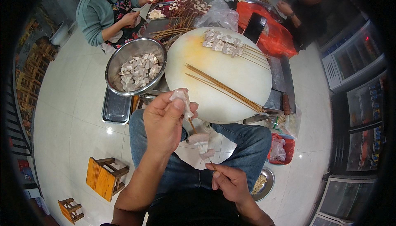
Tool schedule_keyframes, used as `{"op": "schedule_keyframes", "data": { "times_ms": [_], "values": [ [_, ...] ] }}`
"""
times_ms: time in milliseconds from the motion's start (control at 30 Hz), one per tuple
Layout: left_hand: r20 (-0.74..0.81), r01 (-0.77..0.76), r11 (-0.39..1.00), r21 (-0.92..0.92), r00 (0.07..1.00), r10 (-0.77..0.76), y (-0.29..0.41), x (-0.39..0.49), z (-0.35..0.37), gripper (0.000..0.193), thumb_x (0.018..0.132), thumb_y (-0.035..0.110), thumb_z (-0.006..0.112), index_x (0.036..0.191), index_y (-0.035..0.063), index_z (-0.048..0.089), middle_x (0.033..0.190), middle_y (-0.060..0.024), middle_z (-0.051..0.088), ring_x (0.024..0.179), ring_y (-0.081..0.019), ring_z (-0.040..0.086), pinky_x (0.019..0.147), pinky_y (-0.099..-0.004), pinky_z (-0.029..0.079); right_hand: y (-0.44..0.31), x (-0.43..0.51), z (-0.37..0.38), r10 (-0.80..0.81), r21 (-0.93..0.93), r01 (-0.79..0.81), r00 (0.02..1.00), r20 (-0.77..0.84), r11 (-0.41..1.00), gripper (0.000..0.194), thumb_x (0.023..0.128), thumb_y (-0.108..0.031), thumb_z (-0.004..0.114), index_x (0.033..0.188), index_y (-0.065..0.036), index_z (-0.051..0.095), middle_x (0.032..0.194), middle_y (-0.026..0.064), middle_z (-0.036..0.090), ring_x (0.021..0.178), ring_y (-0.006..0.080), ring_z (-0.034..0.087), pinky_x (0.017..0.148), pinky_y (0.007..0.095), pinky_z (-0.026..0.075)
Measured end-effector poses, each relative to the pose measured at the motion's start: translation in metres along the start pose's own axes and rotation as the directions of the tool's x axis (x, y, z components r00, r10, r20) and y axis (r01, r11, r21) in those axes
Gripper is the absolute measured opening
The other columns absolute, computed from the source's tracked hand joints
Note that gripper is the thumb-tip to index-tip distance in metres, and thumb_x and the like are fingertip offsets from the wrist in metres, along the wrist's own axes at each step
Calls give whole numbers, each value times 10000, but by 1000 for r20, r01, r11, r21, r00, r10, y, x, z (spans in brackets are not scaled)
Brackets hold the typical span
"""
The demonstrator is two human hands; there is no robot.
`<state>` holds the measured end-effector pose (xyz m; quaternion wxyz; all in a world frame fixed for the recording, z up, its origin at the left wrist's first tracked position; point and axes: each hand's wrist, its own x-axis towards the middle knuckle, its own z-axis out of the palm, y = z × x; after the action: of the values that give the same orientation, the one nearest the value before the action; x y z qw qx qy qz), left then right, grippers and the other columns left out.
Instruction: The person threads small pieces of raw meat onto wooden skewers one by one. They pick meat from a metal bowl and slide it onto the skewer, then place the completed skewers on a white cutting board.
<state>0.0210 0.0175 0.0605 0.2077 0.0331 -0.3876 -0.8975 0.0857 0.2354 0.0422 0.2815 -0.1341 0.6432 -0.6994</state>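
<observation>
My left hand (165, 122) pinches a pale piece of meat (182, 100) at the tip of a bamboo skewer (192, 126). Lower down the same skewer sit a few more pale pieces (201, 145). The skewer's bottom end is between the thumb and fingers of my right hand (230, 181). Both hands are above my lap, short of the round white cutting board (191, 52). On that board lie a bundle of bare skewers (222, 86) and several filled skewers (223, 43). Left of the board, a steel bowl (113, 65) holds loose meat pieces (140, 71).
A co-worker (92, 15) at upper left holds a skewer; another person (309, 18) is at upper right. A phone (255, 28) leans beside a red plastic bag (278, 40). A wooden-handled cleaver (286, 103) lies right of the board. Wooden stools (100, 178) and a red-lined bin (287, 150) stand on the floor.
</observation>
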Motion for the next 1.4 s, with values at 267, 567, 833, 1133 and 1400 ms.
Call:
{"op": "schedule_keyframes", "data": {
  "times_ms": [267,567,833,1133,1400],
  "values": [
    [-33,-8,1000,16,999,9,-6,-4,0,220,918,90,610,1095,-40,598,926,-107,675,807,-185,673,703,-332,552,-7,6,3,22,-58,-22,1000,0,998,287,976,-92,503,1215,40,591,702,63,605,581,91,547,544,230,449],
    [19,58,998,29,998,-58,-2,1,-7,222,927,77,555,1097,-60,594,957,-165,677,830,-217,675,771,-345,541,-9,8,1,31,-46,-32,999,-21,998,294,978,-115,515,1218,38,589,694,58,600,578,88,539,539,223,441],
    [131,168,964,-204,981,-143,13,20,-14,265,958,181,514,1043,-44,625,891,-207,690,794,-253,676,744,-376,551,-6,6,2,-16,-105,15,1000,-10,994,290,975,-123,524,1204,38,600,692,65,607,564,89,538,529,226,443],
    [12,77,995,-58,997,-77,9,14,-9,234,944,173,562,997,-42,635,855,-193,694,776,-238,681,707,-357,560,-7,7,4,-8,-117,6,1000,-15,993,287,972,-107,517,1205,39,597,690,68,608,562,91,547,526,229,444],
    [-80,104,989,101,992,-96,4,1,1,229,950,142,541,1016,-62,622,851,-192,691,744,-231,679,683,-340,558,-10,9,7,-16,-137,11,999,-38,990,282,972,-98,510,1206,32,597,655,54,586,556,85,540,524,225,437]
  ]
}}
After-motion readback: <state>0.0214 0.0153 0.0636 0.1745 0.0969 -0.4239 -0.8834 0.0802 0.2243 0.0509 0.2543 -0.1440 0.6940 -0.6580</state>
